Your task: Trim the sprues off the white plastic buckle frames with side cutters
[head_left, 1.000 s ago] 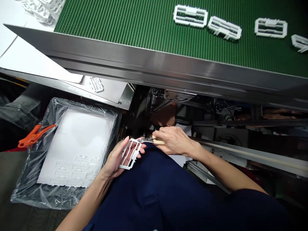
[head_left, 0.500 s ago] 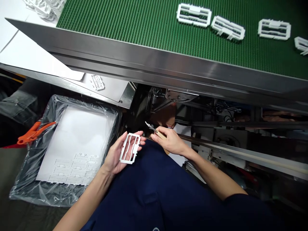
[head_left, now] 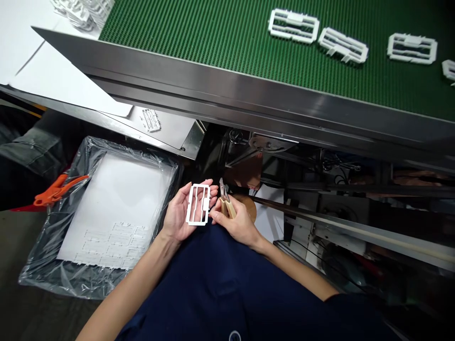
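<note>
My left hand (head_left: 177, 220) is palm up and holds a white plastic frame (head_left: 205, 203) with slim inner bars and small side tabs. The frame lies across the palm and fingers. Close by on the right, my right hand (head_left: 241, 225) grips a pair of nippers (head_left: 231, 208) with pale handles. Their metal jaws point up and stand apart from the frame; the handles are spread. Similar white frames (head_left: 294, 35) lie in a loose row on the green ribbed conveyor belt (head_left: 199, 33) above my hands.
A metal rail (head_left: 227, 80) edges the belt. At left, a plastic-lined bin (head_left: 39, 279) holds white sheet material (head_left: 117, 189) and frame-like pieces; an orange-handled tool (head_left: 59, 190) rests at its rim. A small white piece (head_left: 151, 120) lies on the side table. Machinery (head_left: 330, 206) stands at right.
My right hand has moved left and down, bringing the nippers beside the frame with jaws now pointing upward and handles spread. My left hand has raised and turned the frame slightly more upright.
</note>
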Demonstrator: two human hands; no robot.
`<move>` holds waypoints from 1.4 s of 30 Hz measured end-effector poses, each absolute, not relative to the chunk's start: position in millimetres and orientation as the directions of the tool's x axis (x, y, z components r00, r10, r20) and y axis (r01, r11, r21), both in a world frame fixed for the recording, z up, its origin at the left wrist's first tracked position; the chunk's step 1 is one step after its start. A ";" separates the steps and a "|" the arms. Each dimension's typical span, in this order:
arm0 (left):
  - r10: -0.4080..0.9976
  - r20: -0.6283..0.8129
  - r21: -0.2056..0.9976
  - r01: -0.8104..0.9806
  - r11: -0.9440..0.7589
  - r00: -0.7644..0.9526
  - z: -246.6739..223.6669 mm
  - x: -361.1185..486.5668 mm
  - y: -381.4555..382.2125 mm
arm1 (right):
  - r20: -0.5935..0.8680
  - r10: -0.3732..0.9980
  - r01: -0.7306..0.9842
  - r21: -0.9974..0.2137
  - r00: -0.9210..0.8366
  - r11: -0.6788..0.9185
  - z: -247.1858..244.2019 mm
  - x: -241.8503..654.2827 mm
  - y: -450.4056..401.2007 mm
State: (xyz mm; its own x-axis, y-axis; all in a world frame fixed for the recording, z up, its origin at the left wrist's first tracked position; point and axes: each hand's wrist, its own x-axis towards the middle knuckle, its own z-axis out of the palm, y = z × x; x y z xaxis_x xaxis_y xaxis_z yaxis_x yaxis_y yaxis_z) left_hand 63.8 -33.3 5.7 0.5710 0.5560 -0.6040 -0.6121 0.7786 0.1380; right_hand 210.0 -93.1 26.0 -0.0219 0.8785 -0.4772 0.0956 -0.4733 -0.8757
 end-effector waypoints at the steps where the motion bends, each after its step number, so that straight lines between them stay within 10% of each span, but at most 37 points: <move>1: 0.561 -0.601 0.139 -0.616 0.775 0.570 5.5 64.2 -33.2 | -0.468 0.884 0.096 -0.880 -0.011 -0.464 25.9 207.4 -94.6; 42: 0.653 -0.617 0.318 -0.620 0.717 0.439 15.3 77.8 -23.1 | -0.410 0.901 0.073 -0.903 0.138 -0.423 26.7 196.1 -88.3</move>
